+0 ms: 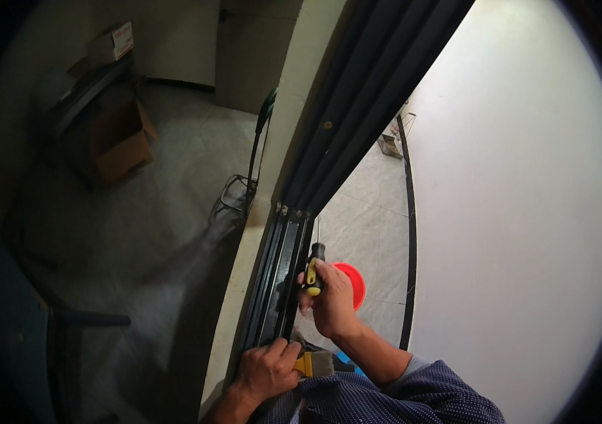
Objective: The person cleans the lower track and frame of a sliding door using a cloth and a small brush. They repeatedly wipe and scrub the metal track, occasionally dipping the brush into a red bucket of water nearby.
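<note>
My right hand (pixel 332 302) grips a screwdriver (pixel 315 270) by its black and yellow handle. The metal shank points away from me, close to the right edge of a black sliding-window track (pixel 279 275). Lower down, my left hand (pixel 269 368) rests at the near end of the track. A paintbrush (pixel 315 364) with a yellow ferrule and grey bristles sticks out from its fingers. The track's grooves run up to a black upright frame (pixel 348 106), where whitish bits show at the joint.
A red bucket (pixel 352 283), partly hidden by my right hand, is on the tiled floor (pixel 380 228). A dustpan (pixel 390 146) lies farther off by the white wall (pixel 502 185). Left of the sill (pixel 232 297) are an open cardboard box (pixel 121 143) and a folding trolley (pixel 237 193).
</note>
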Motion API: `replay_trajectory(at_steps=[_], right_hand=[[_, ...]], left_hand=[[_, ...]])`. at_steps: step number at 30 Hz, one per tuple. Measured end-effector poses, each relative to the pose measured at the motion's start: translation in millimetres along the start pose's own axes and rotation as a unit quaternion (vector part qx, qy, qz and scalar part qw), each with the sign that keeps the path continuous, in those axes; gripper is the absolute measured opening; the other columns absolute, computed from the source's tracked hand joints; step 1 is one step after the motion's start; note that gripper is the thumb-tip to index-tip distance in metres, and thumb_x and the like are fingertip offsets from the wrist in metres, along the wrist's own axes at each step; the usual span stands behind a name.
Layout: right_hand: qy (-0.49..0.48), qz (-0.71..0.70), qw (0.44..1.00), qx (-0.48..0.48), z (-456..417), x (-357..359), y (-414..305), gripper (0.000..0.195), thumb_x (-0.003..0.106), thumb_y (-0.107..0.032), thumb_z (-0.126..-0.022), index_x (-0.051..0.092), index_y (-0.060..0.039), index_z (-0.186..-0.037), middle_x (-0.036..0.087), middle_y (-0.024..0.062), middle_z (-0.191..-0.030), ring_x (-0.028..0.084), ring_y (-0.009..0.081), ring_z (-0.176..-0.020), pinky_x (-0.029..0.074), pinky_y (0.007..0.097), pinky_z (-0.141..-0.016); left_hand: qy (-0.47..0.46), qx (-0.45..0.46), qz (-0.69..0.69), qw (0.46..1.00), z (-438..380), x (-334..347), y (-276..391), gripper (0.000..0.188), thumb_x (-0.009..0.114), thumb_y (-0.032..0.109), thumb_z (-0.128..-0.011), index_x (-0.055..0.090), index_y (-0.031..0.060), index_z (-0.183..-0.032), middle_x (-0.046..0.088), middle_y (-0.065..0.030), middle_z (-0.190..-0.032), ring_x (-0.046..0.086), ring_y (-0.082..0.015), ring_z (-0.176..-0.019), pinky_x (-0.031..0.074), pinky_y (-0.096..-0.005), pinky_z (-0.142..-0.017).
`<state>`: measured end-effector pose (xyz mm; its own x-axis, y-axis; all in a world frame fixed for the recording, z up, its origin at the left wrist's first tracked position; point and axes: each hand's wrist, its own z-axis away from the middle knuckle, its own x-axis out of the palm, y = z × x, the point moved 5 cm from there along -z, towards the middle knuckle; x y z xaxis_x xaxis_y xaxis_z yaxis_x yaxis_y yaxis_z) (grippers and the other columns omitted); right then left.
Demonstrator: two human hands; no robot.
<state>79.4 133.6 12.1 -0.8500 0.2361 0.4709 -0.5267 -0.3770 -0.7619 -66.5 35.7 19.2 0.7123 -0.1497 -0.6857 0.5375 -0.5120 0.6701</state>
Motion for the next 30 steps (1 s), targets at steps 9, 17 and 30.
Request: replay_trajectory(at_steps=[9, 17, 30], right_hand=[[-0.014, 0.052, 0.998, -0.021, 33, 30, 14, 0.022, 0.053, -0.025, -0.105, 0.051, -0.0056, -0.115, 0.068, 0.0114, -0.095, 0.063, 0.0173, -0.06, 0.052, 0.0286, -0.052], [-0.045, 0.115, 0.991, 0.058, 28, 42, 19, 0.03, 0.055, -0.028, -0.105, 0.052, -0.0028, -0.121, 0.068, 0.0091, -0.092, 0.062, 0.0148, -0.059, 0.051, 0.0262, -0.051], [-0.081, 0.026, 0.992, 0.097, 9, 58, 18, 0.026, 0.053, -0.025, -0.105, 0.051, -0.0012, -0.115, 0.066, 0.0121, -0.096, 0.061, 0.0199, -0.06, 0.052, 0.0293, -0.05]], left_hand=[[0.013, 0.004, 0.002, 1.0, 4, 2, -2, 0.029, 0.067, 0.011, -0.067, 0.07, 0.003, -0.095, 0.059, -0.01, -0.074, 0.065, -0.027, -0.055, 0.055, -0.0379, -0.049], [-0.008, 0.002, -0.005, 1.0, 6, 1, 0, 0.03, 0.067, 0.011, -0.066, 0.072, 0.0034, -0.095, 0.061, -0.0106, -0.076, 0.067, -0.0263, -0.056, 0.057, -0.0367, -0.05], [-0.004, 0.005, -0.004, 1.0, 5, -2, 1, 0.036, 0.066, 0.012, -0.065, 0.072, 0.0029, -0.099, 0.059, -0.0088, -0.074, 0.065, -0.0257, -0.053, 0.055, -0.0372, -0.048]])
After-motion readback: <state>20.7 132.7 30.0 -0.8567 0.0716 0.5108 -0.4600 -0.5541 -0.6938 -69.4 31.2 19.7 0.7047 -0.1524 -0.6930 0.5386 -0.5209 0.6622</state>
